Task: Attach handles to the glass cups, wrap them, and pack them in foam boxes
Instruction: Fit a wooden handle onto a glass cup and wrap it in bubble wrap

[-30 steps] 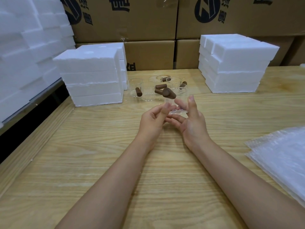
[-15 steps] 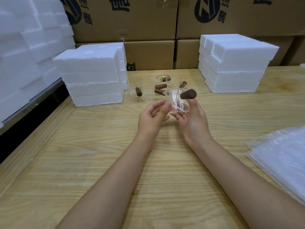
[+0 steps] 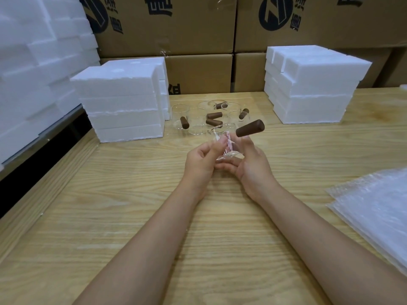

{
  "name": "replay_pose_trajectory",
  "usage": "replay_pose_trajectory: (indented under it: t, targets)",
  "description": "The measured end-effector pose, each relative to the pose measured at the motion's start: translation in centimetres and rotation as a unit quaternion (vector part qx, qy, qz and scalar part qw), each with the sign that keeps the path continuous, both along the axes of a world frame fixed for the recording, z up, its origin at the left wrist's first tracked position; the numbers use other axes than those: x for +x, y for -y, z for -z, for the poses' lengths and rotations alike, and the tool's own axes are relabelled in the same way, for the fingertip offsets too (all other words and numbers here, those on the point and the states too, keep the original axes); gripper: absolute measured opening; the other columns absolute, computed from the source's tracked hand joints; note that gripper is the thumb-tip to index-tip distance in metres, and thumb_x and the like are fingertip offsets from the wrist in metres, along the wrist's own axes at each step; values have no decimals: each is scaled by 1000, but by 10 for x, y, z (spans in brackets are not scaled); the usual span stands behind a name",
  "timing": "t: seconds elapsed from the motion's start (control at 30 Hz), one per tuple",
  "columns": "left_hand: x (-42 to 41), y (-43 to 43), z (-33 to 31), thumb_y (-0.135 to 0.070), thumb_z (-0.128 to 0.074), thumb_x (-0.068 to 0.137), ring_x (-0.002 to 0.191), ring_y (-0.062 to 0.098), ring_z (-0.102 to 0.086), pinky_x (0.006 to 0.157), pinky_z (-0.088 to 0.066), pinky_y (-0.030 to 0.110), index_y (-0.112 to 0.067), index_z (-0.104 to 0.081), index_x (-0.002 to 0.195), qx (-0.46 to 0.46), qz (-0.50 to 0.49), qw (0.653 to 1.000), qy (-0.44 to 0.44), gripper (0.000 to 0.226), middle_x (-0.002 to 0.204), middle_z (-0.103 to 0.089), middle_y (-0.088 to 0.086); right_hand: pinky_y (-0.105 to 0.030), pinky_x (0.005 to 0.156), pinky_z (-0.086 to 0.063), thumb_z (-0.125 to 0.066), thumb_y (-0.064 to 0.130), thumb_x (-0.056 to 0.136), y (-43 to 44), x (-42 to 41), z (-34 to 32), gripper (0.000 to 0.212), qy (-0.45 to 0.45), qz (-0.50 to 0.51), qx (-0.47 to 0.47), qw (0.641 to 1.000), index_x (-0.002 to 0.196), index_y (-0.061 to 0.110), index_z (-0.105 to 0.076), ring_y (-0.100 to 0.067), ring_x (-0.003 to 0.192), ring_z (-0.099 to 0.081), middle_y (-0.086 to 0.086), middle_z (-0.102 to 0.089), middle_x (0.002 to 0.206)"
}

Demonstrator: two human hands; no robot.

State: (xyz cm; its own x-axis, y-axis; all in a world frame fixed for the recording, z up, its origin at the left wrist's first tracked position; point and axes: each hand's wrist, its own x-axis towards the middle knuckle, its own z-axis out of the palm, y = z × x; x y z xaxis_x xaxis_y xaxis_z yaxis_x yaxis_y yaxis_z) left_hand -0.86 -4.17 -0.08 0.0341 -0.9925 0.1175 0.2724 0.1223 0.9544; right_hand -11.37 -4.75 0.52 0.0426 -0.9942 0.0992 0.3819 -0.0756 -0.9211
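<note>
Being pinched by left hand [image 3: 202, 161], cradled by right hand [image 3: 253, 167]: glass cup [image 3: 222, 134], brown handle [image 3: 250, 128] projecting. Judged light, slippery, fragile; best gripped round the wall.

Cup [image 3: 223, 137]: base and near side are covered by the left hand [image 3: 201, 160] and right hand [image 3: 253, 166]; the clear wall is only faintly outlined.
Handle [image 3: 250, 128]: its joint with the cup cannot be made out.
Back cups [image 3: 198, 124]: overlapped and see-through, so no count can be given.
Plastic sheets [image 3: 374, 212]: cut off by the right edge.
Foam wall [image 3: 33, 62]: cut off at left and top.
Cardboard boxes [image 3: 198, 29]: print is cut off by the top edge.
</note>
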Motion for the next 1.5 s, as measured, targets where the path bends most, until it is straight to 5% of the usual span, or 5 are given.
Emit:
replay_pose_trajectory:
  t: [0.2,0.37,0.57,1.1,1.5]
  targets:
    - [0,-1,-3,-42,-81,66,83,20,-70,70,-59,26,-8,-67,83,39,-30,999,-2,41,88,-73,6,-38,72,-48,-37,24,100,5,-19,2,17,-167,310,-158,922,99,29,-53,-18,77,-57,-2,-59,94]
    - [1,-2,-4,-45,-79,66,63,20,-69,49,-53,26,-8,-65,82,56,-33,998,0,43,85,-71,5,-8,85,-34,-38,19,97,3,-29,3,28,-303,319,-365,821,106,2,-58,-2,97,-46,-6,-50,104]
    - [-3,-1,-1,-39,-73,63,55,18,-64,42,-44,22,-3,-56,88,29,-42,998,38,47,75,-68,1,-25,58,-45,-50,14,93,2,-28,5,27,-412,322,-411,747,74,-1,-62,-13,63,-55,-9,-62,70]
    - [-1,-1,10,2,-83,66,123,7,-53,103,-47,33,-18,-46,108,-94,-2,989,110,60,129,-57,-7,-25,47,-29,-39,25,99,24,-32,10,50,-217,249,-24,944,51,16,-51,-7,37,-35,13,-42,33]
    - [-2,0,9,-6,-85,65,102,15,-67,77,-56,26,-19,-54,102,-77,-22,993,85,49,110,-68,1,-20,49,-30,-40,25,99,11,-27,6,44,-252,308,-113,910,59,7,-40,-14,58,-48,-15,-65,69]
